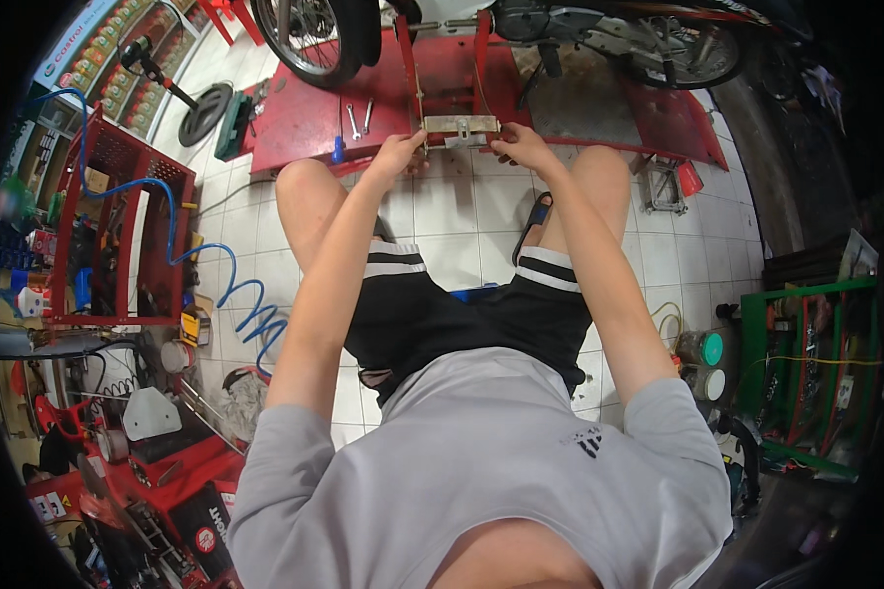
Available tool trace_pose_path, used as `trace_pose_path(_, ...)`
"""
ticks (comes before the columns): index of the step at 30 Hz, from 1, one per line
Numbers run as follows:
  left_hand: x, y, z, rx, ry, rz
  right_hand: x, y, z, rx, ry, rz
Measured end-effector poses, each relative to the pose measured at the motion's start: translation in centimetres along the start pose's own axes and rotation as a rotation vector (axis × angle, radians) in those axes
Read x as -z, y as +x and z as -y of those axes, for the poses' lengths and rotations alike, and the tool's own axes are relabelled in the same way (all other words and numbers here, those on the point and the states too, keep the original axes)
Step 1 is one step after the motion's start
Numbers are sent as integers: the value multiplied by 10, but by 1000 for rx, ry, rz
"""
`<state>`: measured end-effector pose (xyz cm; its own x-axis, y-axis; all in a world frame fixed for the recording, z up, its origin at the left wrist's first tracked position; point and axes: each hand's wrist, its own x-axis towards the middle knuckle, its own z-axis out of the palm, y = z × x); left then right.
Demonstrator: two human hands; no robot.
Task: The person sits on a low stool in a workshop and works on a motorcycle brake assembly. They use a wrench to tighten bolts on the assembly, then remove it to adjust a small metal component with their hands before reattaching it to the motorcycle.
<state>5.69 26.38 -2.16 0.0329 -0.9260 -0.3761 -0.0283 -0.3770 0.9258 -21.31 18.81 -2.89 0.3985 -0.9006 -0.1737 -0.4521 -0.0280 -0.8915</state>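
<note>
Both arms reach forward between my knees to a pale, worn metal crossbar (462, 125) with a small bracket at its middle. It lies at the near edge of the red lift platform (309, 118), in line with two red arms that run toward the motorbike (560, 25). My left hand (400, 157) is closed at the crossbar's left end, beside a thin upright rod. At the right end, my right hand (523, 147) has its fingers curled on the bar. The fingertips are small and partly hidden.
On the platform, left of my hands, lie a blue-handled screwdriver (338, 147) and two wrenches (361, 118). A red tool cart (118, 226) and a coiled blue hose (236, 285) stand left. Green rack (805, 373) and jars (699, 348) are right.
</note>
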Motion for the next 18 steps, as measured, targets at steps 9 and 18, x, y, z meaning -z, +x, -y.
trace_pose_path(9, -4, 6, -3, -802, 646, -353, 23, -7, 12, 179, -242, 22)
trace_pose_path(18, -37, 13, -68, -792, 1069, 208, 52, 50, 88, 426, -408, 68)
